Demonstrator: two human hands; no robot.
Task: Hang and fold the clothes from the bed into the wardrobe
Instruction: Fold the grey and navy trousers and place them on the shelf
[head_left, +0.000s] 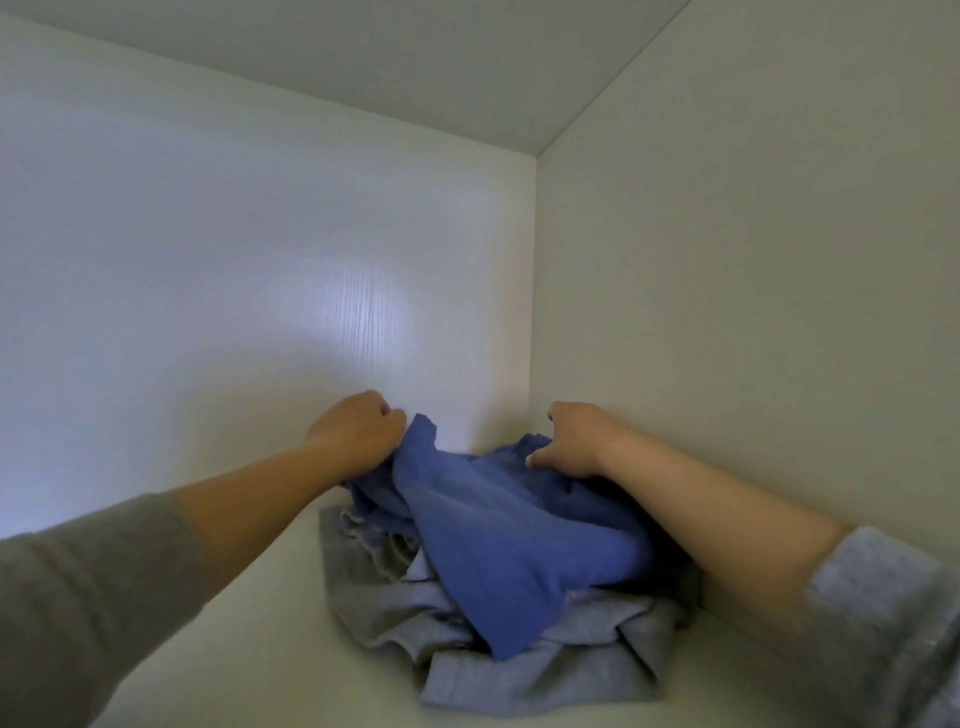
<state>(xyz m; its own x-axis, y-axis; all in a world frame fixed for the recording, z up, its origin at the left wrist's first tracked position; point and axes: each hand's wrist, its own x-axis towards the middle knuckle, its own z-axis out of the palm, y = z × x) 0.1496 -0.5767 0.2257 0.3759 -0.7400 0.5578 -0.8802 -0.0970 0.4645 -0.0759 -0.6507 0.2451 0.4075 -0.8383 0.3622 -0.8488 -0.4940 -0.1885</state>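
Both hands gripped a blue garment (498, 535) on a white wardrobe shelf (249, 649).
The shelf was pale and smooth, closed in by a back wall (260, 286) with faint grain and a bright patch of light, a plain side wall (753, 312) on the right and a top panel (389, 62). The blue garment lay on crumpled grey clothes (519, 665) in the rear right corner; the left hand (358, 428) clenched its left edge, the right hand (574, 441) curled into its far side.

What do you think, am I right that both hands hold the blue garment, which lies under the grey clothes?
No: the head view shows the blue garment lying on top of the grey clothes, not under them. The left hand and right hand do hold it.
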